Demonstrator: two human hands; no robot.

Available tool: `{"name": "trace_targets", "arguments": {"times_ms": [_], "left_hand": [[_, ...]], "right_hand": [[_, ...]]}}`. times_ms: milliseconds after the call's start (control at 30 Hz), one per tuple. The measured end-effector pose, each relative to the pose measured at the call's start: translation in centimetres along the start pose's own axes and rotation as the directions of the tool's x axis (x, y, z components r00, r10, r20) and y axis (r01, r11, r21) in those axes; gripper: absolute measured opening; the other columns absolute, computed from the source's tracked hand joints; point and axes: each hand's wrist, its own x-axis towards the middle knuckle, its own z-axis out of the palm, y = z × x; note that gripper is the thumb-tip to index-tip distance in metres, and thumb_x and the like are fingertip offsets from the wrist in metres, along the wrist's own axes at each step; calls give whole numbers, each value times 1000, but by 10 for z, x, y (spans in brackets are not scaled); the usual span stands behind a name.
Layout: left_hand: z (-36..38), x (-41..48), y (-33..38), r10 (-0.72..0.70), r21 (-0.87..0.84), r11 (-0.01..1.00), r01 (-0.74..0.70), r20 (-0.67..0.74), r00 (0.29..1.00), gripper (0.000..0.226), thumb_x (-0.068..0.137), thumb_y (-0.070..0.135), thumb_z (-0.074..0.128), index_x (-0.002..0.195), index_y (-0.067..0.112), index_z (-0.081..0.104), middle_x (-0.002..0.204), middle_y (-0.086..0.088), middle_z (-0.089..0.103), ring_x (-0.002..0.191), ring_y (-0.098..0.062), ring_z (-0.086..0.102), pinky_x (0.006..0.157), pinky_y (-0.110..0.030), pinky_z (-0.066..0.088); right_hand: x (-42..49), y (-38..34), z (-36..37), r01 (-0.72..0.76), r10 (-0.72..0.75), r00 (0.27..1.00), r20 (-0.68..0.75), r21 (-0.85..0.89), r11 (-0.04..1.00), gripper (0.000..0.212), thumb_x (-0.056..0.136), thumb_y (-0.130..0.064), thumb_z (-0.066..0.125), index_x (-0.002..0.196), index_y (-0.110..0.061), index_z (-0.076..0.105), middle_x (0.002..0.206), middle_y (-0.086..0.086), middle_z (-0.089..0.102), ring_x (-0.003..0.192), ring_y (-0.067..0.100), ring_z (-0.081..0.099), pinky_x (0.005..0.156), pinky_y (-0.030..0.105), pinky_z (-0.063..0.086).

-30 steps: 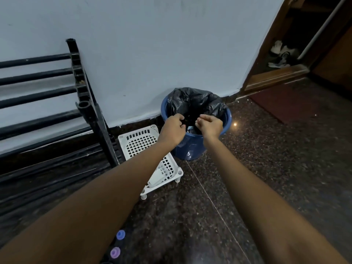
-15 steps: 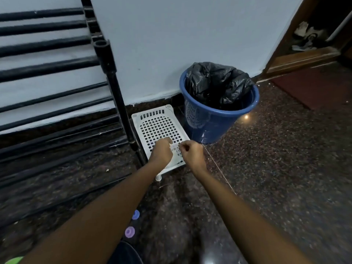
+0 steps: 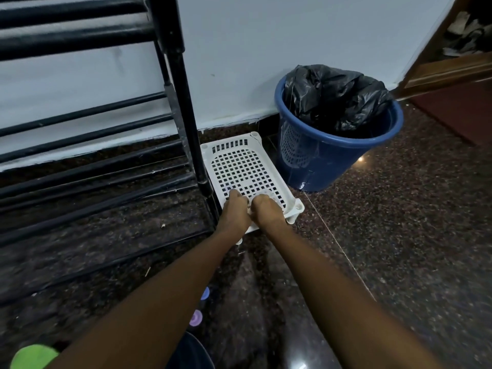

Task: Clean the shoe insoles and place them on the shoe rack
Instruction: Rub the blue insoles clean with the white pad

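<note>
Both hands reach down side by side to the near end of a white perforated plastic tray (image 3: 239,161) that lies on the dark speckled stone floor (image 3: 399,235). The left hand (image 3: 235,209) and the right hand (image 3: 266,211) show their backs, knuckles up and nearly touching, with fingers curled down onto the tray's mesh. Each grip looks closed, but the fingers hide what it holds, so I cannot tell. A pale blur sits at the right fingertips; whether it is an insole is unclear.

The black metal-tube shoe rack (image 3: 183,107) stands against the pale wall (image 3: 266,49) just left of the tray, its upright post touching or almost touching the tray's left edge. To the right of the tray, just beside its far corner, stands a round blue plastic bin (image 3: 319,166) lined with a crumpled black bag (image 3: 332,97). Two small round objects, one purple (image 3: 196,318) and one blue (image 3: 205,293), lie on the floor between the forearms.
</note>
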Motion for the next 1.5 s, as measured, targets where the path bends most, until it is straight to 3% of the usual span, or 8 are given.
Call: {"name": "trace_targets", "arguments": {"times_ms": [200,300,467,600,767,933,1100,1500], "left_hand": [[-1,1,-1,6,18,1000,-6,-20,1000,19,89,-8,49,95,11,49,123,-28,52,112,-36,50,88,-31,37],[0,1,-2,-3,31,1000,4,-26,1000,23,90,-7,49,111,-7,58,125,-27,50,115,-36,48,90,-32,36],[1,0,0,-33,28,999,34,-36,999,21,82,-14,46,90,2,56,112,-20,55,87,-24,49,67,-32,37],[2,-3,2,-37,51,998,39,-41,998,20,85,-12,47,101,-6,58,120,-17,48,102,-27,51,71,-29,37],[-7,-19,14,-4,71,997,9,-68,998,44,92,-6,49,135,0,45,137,-15,38,120,-28,45,95,-31,38],[-25,-51,28,2,4,1000,-1,-108,994,50,93,-6,49,141,1,40,143,-16,38,125,-28,44,94,-25,34],[-45,-103,34,3,-106,994,-18,-140,990,46,92,-7,48,137,-1,45,140,-18,46,125,-30,47,97,-27,36],[-124,-268,-12,-57,-180,984,17,-219,974,37,90,-7,48,126,-3,56,123,-24,57,114,-33,54,95,-26,34]], "right_hand": [[2,-2,4,19,-20,1000,-18,-54,998,22,91,-3,46,112,1,53,118,17,55,109,29,53,87,33,42],[2,1,2,14,-14,1000,-28,-29,999,20,90,-2,47,108,2,55,115,17,56,106,29,55,85,32,42],[4,6,3,-47,69,992,-109,198,979,13,86,-1,49,92,5,60,99,21,60,92,33,61,79,38,49],[2,10,-8,-68,150,968,-202,365,929,12,84,-2,53,74,-1,61,82,14,60,72,22,57,58,27,44],[-17,14,-32,-58,258,938,-231,630,774,10,80,-4,61,73,-1,67,71,4,62,64,13,55,50,11,42],[-53,13,-42,-66,335,929,-157,821,567,32,78,-1,58,48,-12,55,49,0,52,50,13,49,54,25,44],[-104,-5,-45,-49,301,953,-38,960,275,22,84,1,56,63,-4,56,74,14,57,69,21,57,48,19,50],[-235,-112,-32,-116,116,988,102,985,124,19,87,4,50,74,-1,61,66,7,63,50,8,60,50,19,53]]}}
